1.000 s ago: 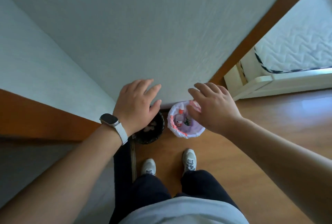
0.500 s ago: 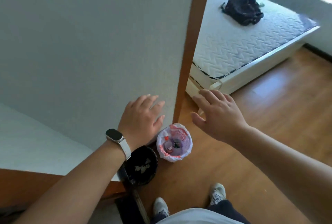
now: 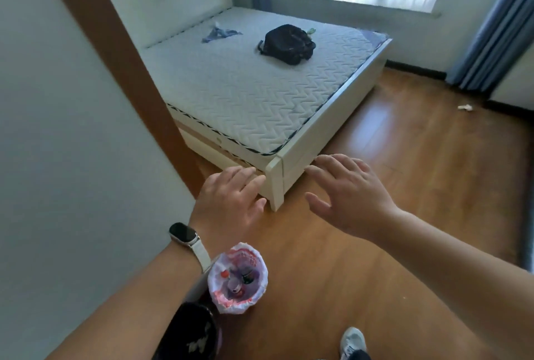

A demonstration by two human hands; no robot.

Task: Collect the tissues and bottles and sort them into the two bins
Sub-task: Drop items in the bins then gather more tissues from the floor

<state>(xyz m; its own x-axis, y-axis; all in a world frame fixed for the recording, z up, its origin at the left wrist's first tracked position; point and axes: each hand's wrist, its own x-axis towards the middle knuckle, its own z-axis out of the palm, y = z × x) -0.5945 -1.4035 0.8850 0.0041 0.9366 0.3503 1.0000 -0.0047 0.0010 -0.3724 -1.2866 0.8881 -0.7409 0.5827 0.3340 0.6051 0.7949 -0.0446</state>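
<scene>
Two bins stand on the wood floor by the wall corner at the bottom. The white-lined bin holds bottles with coloured caps. The black-lined bin holds white tissues and is partly hidden behind my left forearm. My left hand, with a watch on the wrist, hovers open above the bins. My right hand is spread open near the bed's corner and holds nothing. A crumpled white tissue lies on the floor far right by the curtain. A small white scrap, maybe a tissue, lies on the mattress.
A white bed with a quilted mattress fills the middle; a black backpack and a blue cloth lie on it. The wall with its brown edge rises on the left. Blue curtains hang at right under the window.
My view has lifted from the bins at my feet to the bedroom, so the bins slid down the frame. Both hands stayed open and empty and moved forward toward the bed.
</scene>
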